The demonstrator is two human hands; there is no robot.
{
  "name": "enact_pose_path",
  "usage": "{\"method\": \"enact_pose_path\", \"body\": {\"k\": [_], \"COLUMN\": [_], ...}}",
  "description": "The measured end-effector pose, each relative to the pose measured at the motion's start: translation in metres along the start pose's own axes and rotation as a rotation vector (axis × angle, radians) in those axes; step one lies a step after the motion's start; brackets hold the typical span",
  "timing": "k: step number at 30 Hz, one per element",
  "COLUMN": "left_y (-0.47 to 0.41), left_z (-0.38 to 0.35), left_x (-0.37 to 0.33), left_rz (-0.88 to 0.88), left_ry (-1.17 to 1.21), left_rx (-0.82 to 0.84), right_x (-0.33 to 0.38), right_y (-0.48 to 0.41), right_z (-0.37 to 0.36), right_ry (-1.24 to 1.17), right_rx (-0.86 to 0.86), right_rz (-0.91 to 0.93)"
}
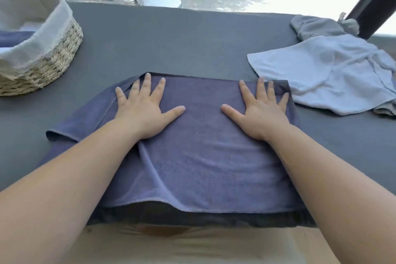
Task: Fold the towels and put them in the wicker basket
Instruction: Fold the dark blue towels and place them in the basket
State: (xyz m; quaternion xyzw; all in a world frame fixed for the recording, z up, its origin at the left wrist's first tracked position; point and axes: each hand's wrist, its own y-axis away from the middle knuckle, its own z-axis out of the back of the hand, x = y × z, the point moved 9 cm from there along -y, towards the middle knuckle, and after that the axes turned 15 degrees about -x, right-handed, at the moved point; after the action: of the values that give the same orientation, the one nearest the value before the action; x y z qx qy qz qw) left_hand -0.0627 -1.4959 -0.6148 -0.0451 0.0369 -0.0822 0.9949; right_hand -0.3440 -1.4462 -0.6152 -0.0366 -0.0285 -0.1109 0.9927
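Under both hands, on the grey table (182, 38), lies the dark blue towel (203, 156), and the left hand (143, 109) and the right hand (259, 111) press flat on it with fingers spread wide. Out past the left hand a loose flap (70, 126) sticks out, so if the hands slide or lift too fast, the fold could go crooked or come undone. The wicker basket (53, 53) sits well off beyond the left hand, and the light blue towel (321, 75) lies just beside the right hand, where a wide sweep could bunch it up.

Folded navy towel (203, 146) (flat), wicker basket (53, 58) far-left
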Motion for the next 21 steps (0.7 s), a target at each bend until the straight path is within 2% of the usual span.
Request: {"method": "enact_pose_path", "body": {"k": [6,10,12,15,18,21], "left_y": [0.003,0.039,0.056,0.074,0.079,0.078], "left_z": [0.013,0.034,0.047,0.064,0.065,0.065], "left_x": [-0.001,0.033,0.061,0.099,0.133,0.149], "left_rz": [-0.045,-0.007,0.046,0.098,0.196,0.215], "left_ry": [0.0,-0.094,-0.1,-0.138,-0.108,-0.048], "left_rx": [-0.037,-0.117,-0.194,-0.279,-0.195,-0.175], "right_x": [0.0,0.013,0.05,0.134,0.198,0.218], "right_y": [-0.006,-0.003,0.006,0.03,0.049,0.061], "right_z": [0.001,0.012,0.021,0.032,0.026,0.0], "right_ry": [0.001,0.075,0.052,-0.115,-0.174,-0.108], "right_rx": [-0.012,-0.035,-0.064,-0.006,0.052,0.103], "right_rz": [0.001,0.03,0.138,0.33,0.463,0.506]}}
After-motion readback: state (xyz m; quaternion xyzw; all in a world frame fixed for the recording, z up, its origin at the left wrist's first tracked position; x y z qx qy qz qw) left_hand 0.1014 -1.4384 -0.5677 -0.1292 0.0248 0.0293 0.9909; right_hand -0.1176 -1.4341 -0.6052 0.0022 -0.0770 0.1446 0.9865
